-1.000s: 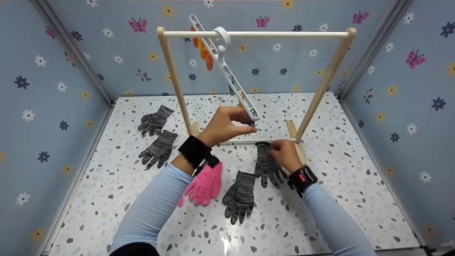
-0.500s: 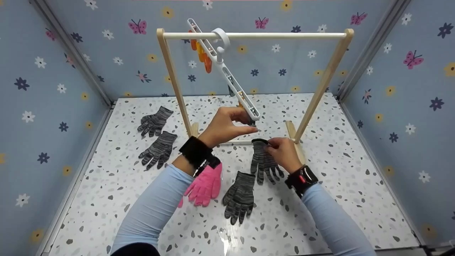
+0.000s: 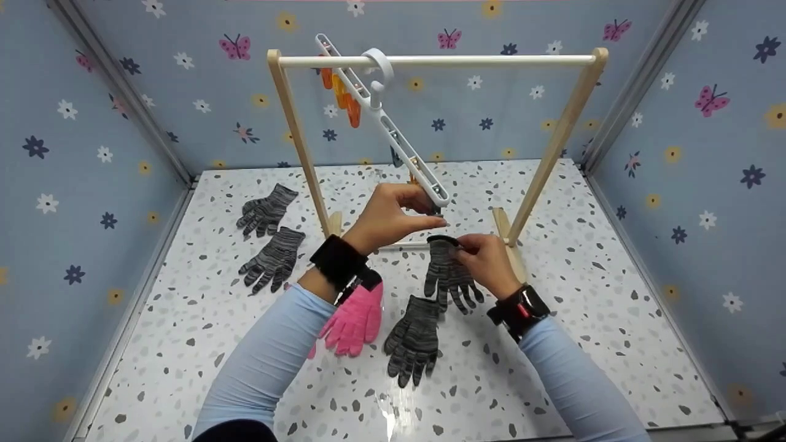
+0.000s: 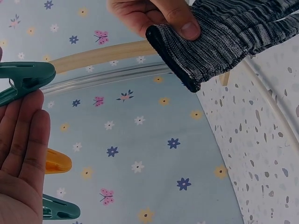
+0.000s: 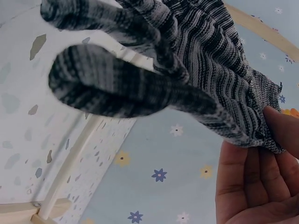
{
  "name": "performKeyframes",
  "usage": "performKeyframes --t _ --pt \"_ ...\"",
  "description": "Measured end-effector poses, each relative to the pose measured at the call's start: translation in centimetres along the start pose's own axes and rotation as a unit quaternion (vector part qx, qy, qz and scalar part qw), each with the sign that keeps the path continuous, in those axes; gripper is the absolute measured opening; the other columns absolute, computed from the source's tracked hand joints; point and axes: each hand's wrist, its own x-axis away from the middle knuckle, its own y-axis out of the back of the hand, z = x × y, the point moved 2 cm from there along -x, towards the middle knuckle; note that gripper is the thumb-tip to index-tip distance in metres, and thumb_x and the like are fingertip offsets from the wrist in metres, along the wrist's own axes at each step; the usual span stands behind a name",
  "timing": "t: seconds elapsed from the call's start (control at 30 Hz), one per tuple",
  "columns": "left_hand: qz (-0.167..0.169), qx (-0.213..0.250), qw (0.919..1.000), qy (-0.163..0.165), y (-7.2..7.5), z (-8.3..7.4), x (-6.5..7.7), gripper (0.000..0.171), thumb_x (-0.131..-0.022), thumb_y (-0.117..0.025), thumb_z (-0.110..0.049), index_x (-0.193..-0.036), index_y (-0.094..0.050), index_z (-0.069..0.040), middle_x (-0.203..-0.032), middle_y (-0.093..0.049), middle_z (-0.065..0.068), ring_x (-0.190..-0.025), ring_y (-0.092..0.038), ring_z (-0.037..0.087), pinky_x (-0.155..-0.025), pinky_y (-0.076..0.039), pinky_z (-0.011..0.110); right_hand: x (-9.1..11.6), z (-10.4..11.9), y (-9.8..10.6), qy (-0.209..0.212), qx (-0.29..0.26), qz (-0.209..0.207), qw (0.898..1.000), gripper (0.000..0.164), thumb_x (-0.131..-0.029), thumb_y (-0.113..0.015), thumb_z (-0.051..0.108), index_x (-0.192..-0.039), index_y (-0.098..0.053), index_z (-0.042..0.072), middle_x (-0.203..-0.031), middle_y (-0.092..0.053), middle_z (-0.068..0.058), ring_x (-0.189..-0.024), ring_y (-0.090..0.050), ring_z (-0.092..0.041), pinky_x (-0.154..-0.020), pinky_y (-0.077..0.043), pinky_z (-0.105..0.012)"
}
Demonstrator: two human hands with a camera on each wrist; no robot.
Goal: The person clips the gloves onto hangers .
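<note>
My right hand [image 3: 491, 264] pinches a grey-and-black striped knit glove [image 3: 443, 267] by its dark-edged cuff, thumb on one side. The glove hangs with its fingers downward, below the near end of a white clip hanger [image 3: 405, 147]. At that end my left hand [image 3: 390, 215] grips a green clothespin [image 4: 32, 74] between thumb and fingers. In the left wrist view, the glove's cuff [image 4: 173, 60] is to the right of the clothespin, apart from it. The right wrist view shows the striped glove [image 5: 205, 56] close up, its cuff between thumb and fingers.
The hanger hooks over the white bar [image 3: 491, 60] of a wooden rack [image 3: 559, 141]. Orange clothespins [image 3: 353, 110] hang from its far end. On the speckled table lie a striped glove [image 3: 414, 341], pink gloves [image 3: 356, 319] and two striped gloves [image 3: 273, 258] at left.
My right hand has brought the striped glove slightly left and up, toward the hanger's near end. The hanger's far end has swung a little left and down. The left hand stays nearly still.
</note>
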Motion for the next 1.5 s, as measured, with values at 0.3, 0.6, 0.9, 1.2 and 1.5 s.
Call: performKeyframes --t 0.3,0.6,0.9,1.2,1.5 --pt "-0.014 0.011 0.9998 0.001 -0.2 -0.2 0.0 0.023 -0.085 -0.094 -0.009 -0.102 -0.083 0.000 -0.087 -0.081 0.012 -0.076 -0.072 0.006 -0.076 -0.060 0.029 0.0 0.5 0.2 0.010 -0.069 -0.007 0.998 0.009 -0.088 -0.077 -0.006 -0.096 -0.081 -0.008 -0.082 -0.077 -0.012 -0.069 -0.058 0.000 -0.065 -0.045 -0.014" --pt "-0.022 0.016 0.9996 -0.012 -0.4 -0.2 -0.1 0.019 -0.086 -0.092 -0.006 -0.099 -0.082 0.002 -0.086 -0.081 0.014 -0.075 -0.071 0.004 -0.073 -0.058 0.022 0.1 1.2 0.3 0.020 -0.099 -0.019 0.995 0.008 -0.090 -0.079 -0.007 -0.097 -0.081 -0.009 -0.084 -0.078 -0.018 -0.069 -0.060 0.004 -0.064 -0.047 -0.012" --pt "-0.038 -0.010 0.9991 -0.018 -0.4 -0.2 -0.3 0.014 -0.088 -0.090 -0.008 -0.096 -0.083 0.002 -0.086 -0.081 0.014 -0.073 -0.068 0.002 -0.072 -0.056 0.022 0.1 2.0 0.4 0.034 -0.108 -0.022 0.993 0.009 -0.090 -0.077 -0.007 -0.098 -0.082 -0.009 -0.084 -0.078 -0.019 -0.068 -0.060 0.003 -0.064 -0.047 -0.013" --pt "-0.055 -0.024 0.9979 -0.025 -0.2 -0.5 -0.4 0.010 -0.090 -0.087 -0.008 -0.097 -0.085 0.000 -0.089 -0.082 0.013 -0.074 -0.070 0.004 -0.071 -0.055 0.024 0.2 2.7 0.6 0.042 -0.113 -0.026 0.992 0.010 -0.089 -0.076 -0.009 -0.098 -0.081 -0.009 -0.084 -0.078 -0.023 -0.067 -0.061 0.005 -0.064 -0.049 -0.012" --pt "-0.080 -0.008 0.9956 -0.048 0.0 -0.3 -0.6 0.004 -0.089 -0.084 -0.002 -0.091 -0.087 0.000 -0.086 -0.083 0.016 -0.082 -0.080 0.016 -0.079 -0.062 0.022 0.3 3.1 0.6 0.046 -0.127 -0.021 0.991 0.010 -0.091 -0.077 -0.008 -0.100 -0.081 -0.012 -0.088 -0.079 -0.025 -0.070 -0.062 0.005 -0.065 -0.050 -0.011"
